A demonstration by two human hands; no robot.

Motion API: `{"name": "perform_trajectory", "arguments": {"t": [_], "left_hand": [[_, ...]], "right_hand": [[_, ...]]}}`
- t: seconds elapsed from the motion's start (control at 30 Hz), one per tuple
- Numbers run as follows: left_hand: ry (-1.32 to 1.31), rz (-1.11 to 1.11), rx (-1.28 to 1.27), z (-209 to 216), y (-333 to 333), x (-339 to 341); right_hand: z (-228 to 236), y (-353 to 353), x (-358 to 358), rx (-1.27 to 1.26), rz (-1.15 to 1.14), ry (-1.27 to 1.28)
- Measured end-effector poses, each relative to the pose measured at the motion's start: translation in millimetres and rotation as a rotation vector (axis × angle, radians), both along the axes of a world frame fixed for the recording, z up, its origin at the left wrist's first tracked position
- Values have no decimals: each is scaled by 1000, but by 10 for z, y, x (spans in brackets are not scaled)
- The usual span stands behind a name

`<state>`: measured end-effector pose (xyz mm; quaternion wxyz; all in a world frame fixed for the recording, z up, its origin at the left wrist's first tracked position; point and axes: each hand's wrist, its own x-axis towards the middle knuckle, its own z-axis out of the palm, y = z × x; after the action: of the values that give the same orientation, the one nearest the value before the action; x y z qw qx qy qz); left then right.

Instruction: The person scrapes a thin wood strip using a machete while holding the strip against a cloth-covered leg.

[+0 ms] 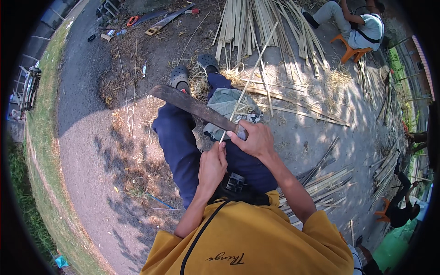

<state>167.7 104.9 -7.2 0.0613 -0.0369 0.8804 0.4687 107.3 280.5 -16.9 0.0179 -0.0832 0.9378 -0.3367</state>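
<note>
My right hand (255,140) is closed round the handle end of a machete (195,107). Its broad, dark, worn blade points up and to the left across my lap. A long, thin bamboo strip (256,64) runs from my hands away toward the far side, crossing the blade near the handle. Just nearer to me, my left hand (212,167) pinches the strip's near end. My right thumb lies close to the strip by the blade. Under the blade and strip, a grey-green cloth (224,101) with pale shavings on it covers part of my legs.
Long bamboo strips (245,23) lie piled ahead; another pile (321,188) lies right. Handsaws (167,20) rest at the far left. Curly shavings (339,79) litter the ground. One person sits on an orange stool (353,49) far right, another person (403,204) lower right.
</note>
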Motion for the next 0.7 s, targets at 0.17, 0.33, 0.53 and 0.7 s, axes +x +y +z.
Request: {"name": "perform_trajectory", "arguments": {"t": [0.17, 0.33, 0.53, 0.7], "left_hand": [[-50, -2, -119, 1, -80, 242], [-15, -7, -44, 74, -61, 59], [-62, 14, -117, 37, -88, 401], [-52, 11, -115, 56, -38, 132]], "right_hand": [[-46, 31, 14, 1, -69, -35], [14, -48, 69, 27, -36, -15], [-54, 74, -88, -81, -160, -61], [-10, -14, 89, -62, -40, -29]]}}
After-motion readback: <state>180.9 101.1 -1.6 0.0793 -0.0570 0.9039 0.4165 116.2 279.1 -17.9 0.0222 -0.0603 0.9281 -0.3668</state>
